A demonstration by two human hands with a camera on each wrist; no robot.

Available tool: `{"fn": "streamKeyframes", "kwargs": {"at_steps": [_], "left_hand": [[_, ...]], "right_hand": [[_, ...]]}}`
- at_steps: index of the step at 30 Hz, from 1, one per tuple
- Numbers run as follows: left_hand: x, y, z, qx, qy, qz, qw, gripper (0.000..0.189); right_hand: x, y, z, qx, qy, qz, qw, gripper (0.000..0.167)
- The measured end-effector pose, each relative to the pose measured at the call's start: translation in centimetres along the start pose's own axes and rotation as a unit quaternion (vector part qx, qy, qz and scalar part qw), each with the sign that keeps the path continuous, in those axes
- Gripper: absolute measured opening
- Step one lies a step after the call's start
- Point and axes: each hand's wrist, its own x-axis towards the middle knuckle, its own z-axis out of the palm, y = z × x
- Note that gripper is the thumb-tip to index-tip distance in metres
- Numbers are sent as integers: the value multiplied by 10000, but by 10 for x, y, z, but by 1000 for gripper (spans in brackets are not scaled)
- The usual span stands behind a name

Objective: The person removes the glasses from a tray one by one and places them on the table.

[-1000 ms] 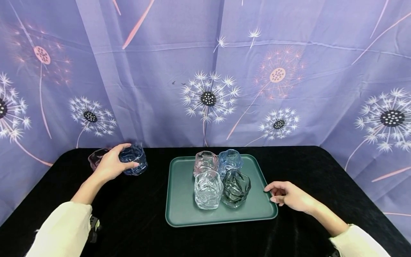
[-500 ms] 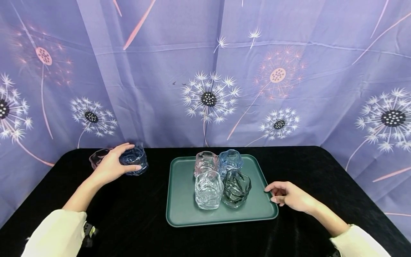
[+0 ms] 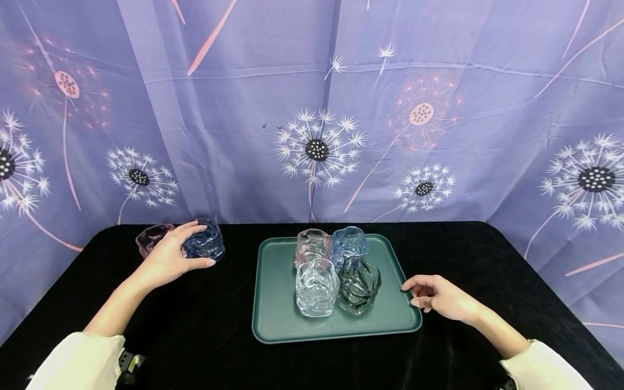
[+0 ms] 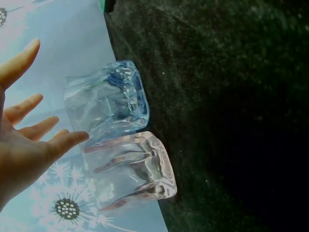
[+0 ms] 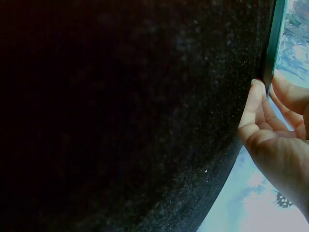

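Observation:
My left hand (image 3: pixel 168 255) hovers with fingers spread beside a blue drinking glass (image 3: pixel 207 241) at the back left of the table. In the left wrist view the fingers stand apart from each other, and the blue glass (image 4: pixel 111 101) stands against a pink glass (image 4: pixel 137 171). From the head view the hand partly covers that pink glass (image 3: pixel 150 238). My right hand (image 3: pixel 441 297) pinches the right rim of a green tray (image 3: pixel 278 319). Thumb and fingertips meet at the tray's edge (image 5: pixel 275 43) in the right wrist view.
Several glasses stand grouped on the tray: pink (image 3: pixel 312 246), light blue (image 3: pixel 350 245), clear (image 3: pixel 317 290) and dark grey (image 3: pixel 359 287). Black cloth (image 3: pixel 209 325) covers the table. A purple dandelion-print curtain (image 3: pixel 234 135) hangs right behind its back edge.
My left thumb has moved away from the blue glass, and the fingers have widened and drawn slightly off it. The right hand and the tray hold still.

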Motion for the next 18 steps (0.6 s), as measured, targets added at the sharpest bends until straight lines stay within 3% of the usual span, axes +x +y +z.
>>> {"fn": "streamKeyframes", "kwargs": {"at_steps": [7,18], "left_hand": [[-2,8,3,-108,-13,134,9999,70],[5,24,14,-263,-197,167,9993,69]], "right_hand": [[0,1,0,-8,9,35,10000,26],[0,1,0,-9,-9,-41,10000,26]]}}
